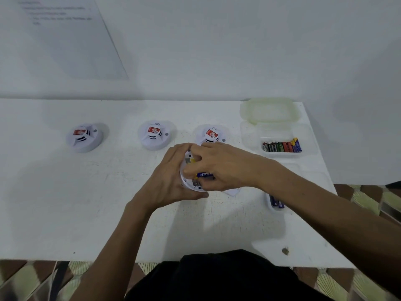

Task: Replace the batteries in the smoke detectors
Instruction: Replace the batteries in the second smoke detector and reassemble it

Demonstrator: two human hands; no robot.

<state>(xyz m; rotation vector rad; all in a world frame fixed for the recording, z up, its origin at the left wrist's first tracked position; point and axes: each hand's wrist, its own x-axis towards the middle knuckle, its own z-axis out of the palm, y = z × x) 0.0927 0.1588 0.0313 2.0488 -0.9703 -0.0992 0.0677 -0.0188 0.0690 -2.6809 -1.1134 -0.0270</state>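
Here, near the middle of the white table (65, 213), both hands work on one opened smoke detector (188, 183), turned underside up so its inner parts show. The left hand (167, 177) cups the round white body from the nine o'clock side, fingers curled around its rim and thumb under the near edge. The right hand (221, 168) comes in from three o'clock, its fingers bent down over the detector's open back and pinched on a blue-and-yellow battery (205, 175) that lies across the cavity; whether the battery is fully seated cannot be told.

At twelve o'clock from the hands stand three more detectors in a row, each dome-up with a red label: the left detector (84, 137) toward ten o'clock, the middle detector (155, 136) at eleven o'clock, and the right detector (211, 135) just beyond the right hand's knuckles, partly hidden by them.

At two o'clock sits a clear plastic box (308, 140) holding a row of mixed batteries (282, 146), red, green, black and blue. Its pale lid (270, 110) lies just behind it at the table's far edge. At four o'clock, beside the right forearm, a small clear tray (273, 208) holds a few dark purple batteries (276, 202). A white piece (233, 191), perhaps the detector's cover, peeks out under the right wrist.
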